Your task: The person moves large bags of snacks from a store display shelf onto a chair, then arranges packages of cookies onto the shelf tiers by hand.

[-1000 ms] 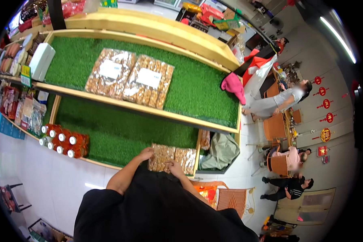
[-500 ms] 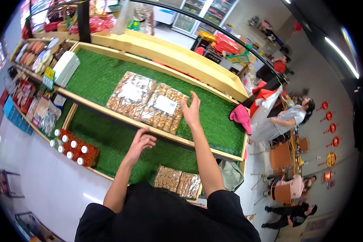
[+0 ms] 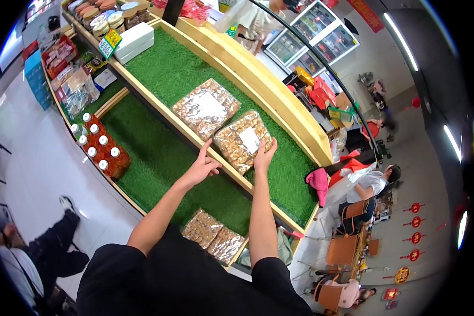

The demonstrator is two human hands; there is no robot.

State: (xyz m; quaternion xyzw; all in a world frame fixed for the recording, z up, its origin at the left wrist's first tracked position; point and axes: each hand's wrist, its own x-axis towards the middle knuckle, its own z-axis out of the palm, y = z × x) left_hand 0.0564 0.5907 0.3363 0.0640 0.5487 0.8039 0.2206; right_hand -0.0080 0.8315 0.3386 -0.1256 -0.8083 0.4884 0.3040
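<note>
Two clear plastic packs of brown, nut-like snacks with white labels lie on the green turf of the upper shelf. My right hand (image 3: 264, 158) grips the right edge of the nearer snack pack (image 3: 236, 147), thumb on top by its label. My left hand (image 3: 199, 169) is at the shelf's wooden front edge, close to that pack's near left corner. Its index finger is stretched out and the other fingers are loosely bent, holding nothing. The other snack pack (image 3: 216, 118) lies to the left, with a narrow gap between the two.
Two more snack packs (image 3: 201, 227) lie on the lower shelf (image 3: 158, 166), beside my body. Several white-capped bottles (image 3: 104, 141) stand at its left end. A white box (image 3: 136, 43) and a pink cloth (image 3: 317, 184) sit at the upper shelf's ends. A person (image 3: 42, 263) is at lower left.
My right hand has come down onto the nearer pack, which has turned slightly and parted from the other. My left hand has moved to the shelf edge. The view has rotated.
</note>
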